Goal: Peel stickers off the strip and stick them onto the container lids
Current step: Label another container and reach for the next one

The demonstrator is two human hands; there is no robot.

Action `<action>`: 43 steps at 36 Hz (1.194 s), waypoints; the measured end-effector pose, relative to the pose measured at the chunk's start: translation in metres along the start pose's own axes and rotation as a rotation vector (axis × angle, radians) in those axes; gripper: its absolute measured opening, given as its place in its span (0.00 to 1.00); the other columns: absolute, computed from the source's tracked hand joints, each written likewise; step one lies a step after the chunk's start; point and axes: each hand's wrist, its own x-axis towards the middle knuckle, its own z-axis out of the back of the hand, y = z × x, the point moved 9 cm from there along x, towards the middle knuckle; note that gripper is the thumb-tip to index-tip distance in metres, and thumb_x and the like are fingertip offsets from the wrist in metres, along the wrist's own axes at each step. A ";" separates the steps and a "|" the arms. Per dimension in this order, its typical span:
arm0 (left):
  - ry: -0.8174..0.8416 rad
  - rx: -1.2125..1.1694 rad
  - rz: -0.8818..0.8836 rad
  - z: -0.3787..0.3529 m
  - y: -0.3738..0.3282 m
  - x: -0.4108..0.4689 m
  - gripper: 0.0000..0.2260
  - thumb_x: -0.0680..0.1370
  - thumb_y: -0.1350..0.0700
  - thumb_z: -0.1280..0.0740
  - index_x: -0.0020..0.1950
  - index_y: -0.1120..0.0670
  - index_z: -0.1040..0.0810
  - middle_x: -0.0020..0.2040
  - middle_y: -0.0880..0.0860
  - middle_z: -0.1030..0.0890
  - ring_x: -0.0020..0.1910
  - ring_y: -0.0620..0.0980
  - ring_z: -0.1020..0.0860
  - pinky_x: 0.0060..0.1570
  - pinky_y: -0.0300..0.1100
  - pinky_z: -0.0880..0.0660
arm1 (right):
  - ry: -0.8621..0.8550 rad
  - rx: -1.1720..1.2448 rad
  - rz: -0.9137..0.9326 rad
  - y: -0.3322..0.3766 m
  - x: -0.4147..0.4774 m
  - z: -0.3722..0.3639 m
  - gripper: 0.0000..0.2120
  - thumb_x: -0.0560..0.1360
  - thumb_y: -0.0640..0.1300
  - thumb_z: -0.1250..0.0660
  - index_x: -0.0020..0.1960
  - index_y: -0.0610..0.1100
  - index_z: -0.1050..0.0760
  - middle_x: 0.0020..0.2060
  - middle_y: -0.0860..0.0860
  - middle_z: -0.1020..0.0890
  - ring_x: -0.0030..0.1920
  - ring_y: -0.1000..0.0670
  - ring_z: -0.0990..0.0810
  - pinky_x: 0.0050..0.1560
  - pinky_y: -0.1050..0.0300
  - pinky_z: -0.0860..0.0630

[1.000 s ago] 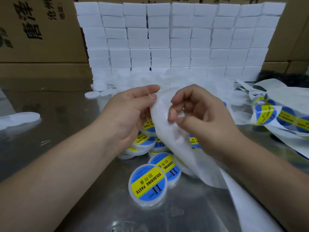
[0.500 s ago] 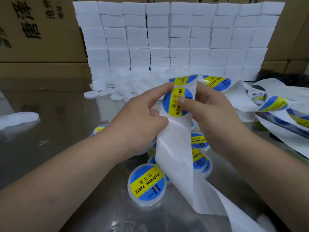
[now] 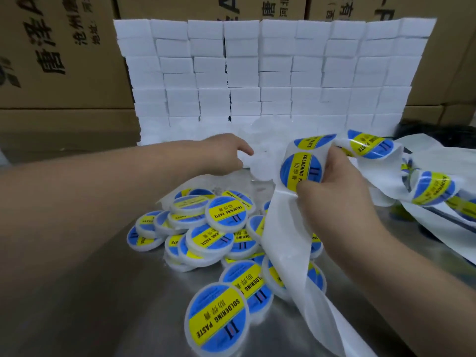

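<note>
My right hand (image 3: 332, 186) grips the white backing strip (image 3: 288, 243) just below a round blue-and-yellow "Soldering Paste" sticker (image 3: 300, 170). The strip runs on to the right with more stickers (image 3: 371, 145) and hangs down toward the front. My left hand (image 3: 226, 153) reaches forward into the heap of plain white lids (image 3: 260, 161) at the foot of the white wall; its fingers curl over a lid, and whether they hold it is hidden. A pile of labelled containers (image 3: 221, 228) lies on the metal table below both hands.
A wall of stacked white blocks (image 3: 270, 73) stands at the back, with cardboard boxes (image 3: 56, 52) behind it. Loose strip with stickers (image 3: 432, 189) is bunched at the right. The steel table (image 3: 85, 292) reflects light at the left front.
My left hand has let go of the strip and moved forward to the white lids. My right hand alone now holds the strip, and the view has shifted closer.
</note>
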 end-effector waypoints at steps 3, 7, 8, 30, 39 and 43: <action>0.142 0.226 -0.080 -0.034 -0.013 0.030 0.24 0.78 0.49 0.39 0.74 0.48 0.40 0.74 0.53 0.40 0.71 0.54 0.39 0.67 0.46 0.40 | -0.029 -0.050 0.001 -0.002 0.002 0.003 0.07 0.71 0.34 0.40 0.41 0.46 0.33 0.34 0.55 0.23 0.30 0.65 0.26 0.25 0.73 0.33; 0.265 0.323 -0.043 -0.063 -0.021 0.046 0.21 0.78 0.51 0.41 0.68 0.60 0.34 0.67 0.60 0.31 0.65 0.59 0.31 0.61 0.48 0.34 | -0.046 -0.075 -0.052 -0.008 0.004 0.003 0.08 0.70 0.34 0.40 0.44 0.46 0.33 0.36 0.52 0.22 0.30 0.58 0.25 0.25 0.68 0.32; 0.274 0.347 -0.050 -0.066 -0.023 0.047 0.19 0.78 0.51 0.41 0.65 0.60 0.31 0.65 0.60 0.29 0.63 0.59 0.30 0.60 0.48 0.33 | -0.040 -0.080 -0.061 -0.009 0.004 0.002 0.08 0.70 0.34 0.40 0.43 0.47 0.33 0.36 0.53 0.22 0.30 0.59 0.25 0.26 0.68 0.32; -0.371 -1.368 0.388 0.033 0.008 -0.101 0.03 0.71 0.54 0.39 0.40 0.53 0.30 0.33 0.50 0.33 0.25 0.48 0.37 0.26 0.36 0.40 | 0.206 0.051 -0.065 0.003 -0.008 -0.025 0.15 0.68 0.30 0.42 0.43 0.47 0.24 0.31 0.54 0.22 0.31 0.57 0.28 0.29 0.67 0.32; -0.589 -0.671 0.068 0.033 -0.038 -0.147 0.09 0.72 0.54 0.35 0.32 0.49 0.31 0.26 0.43 0.30 0.26 0.41 0.33 0.26 0.33 0.38 | 0.335 0.114 0.027 0.015 -0.015 -0.038 0.12 0.71 0.30 0.38 0.42 0.45 0.22 0.37 0.49 0.17 0.40 0.53 0.20 0.41 0.52 0.22; -0.587 -0.412 -0.082 0.034 -0.051 -0.151 0.11 0.72 0.53 0.35 0.50 0.37 0.24 0.39 0.42 0.32 0.41 0.42 0.30 0.38 0.36 0.33 | 0.274 0.051 0.067 0.018 -0.015 -0.033 0.04 0.72 0.36 0.35 0.44 0.35 0.23 0.39 0.36 0.20 0.37 0.46 0.24 0.40 0.44 0.25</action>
